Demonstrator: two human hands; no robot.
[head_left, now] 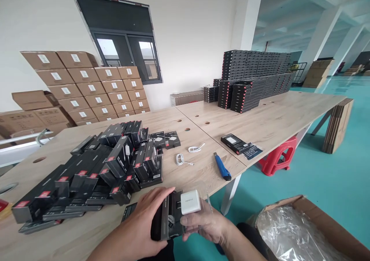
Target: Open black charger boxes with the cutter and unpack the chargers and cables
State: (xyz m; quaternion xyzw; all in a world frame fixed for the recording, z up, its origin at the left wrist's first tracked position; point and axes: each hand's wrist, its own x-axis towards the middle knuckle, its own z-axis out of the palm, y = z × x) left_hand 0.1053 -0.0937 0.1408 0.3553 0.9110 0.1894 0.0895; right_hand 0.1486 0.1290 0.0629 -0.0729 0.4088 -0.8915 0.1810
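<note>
My left hand [146,214] is wrapped round a black retail box [164,224] at the table's front edge. In my right hand [208,222] is a clear plastic tray [206,199] with a white charger [190,202] on it, my thumb against the charger's lower edge. The tray sits right beside the box; whether part of it is still inside, I cannot tell. Past my hands lie two coiled white cables [180,159] and a blue utility knife [222,166]. A black box [232,142] with a dark printed card [252,151] rests further right.
Left on the table is a heap of black boxes [95,160]. Long stacks of black boxes [254,66] stand at the back right. An open carton [326,222] of clear plastic is at lower right, a red stool [279,157] under the table. Brown cartons [92,87] line the wall.
</note>
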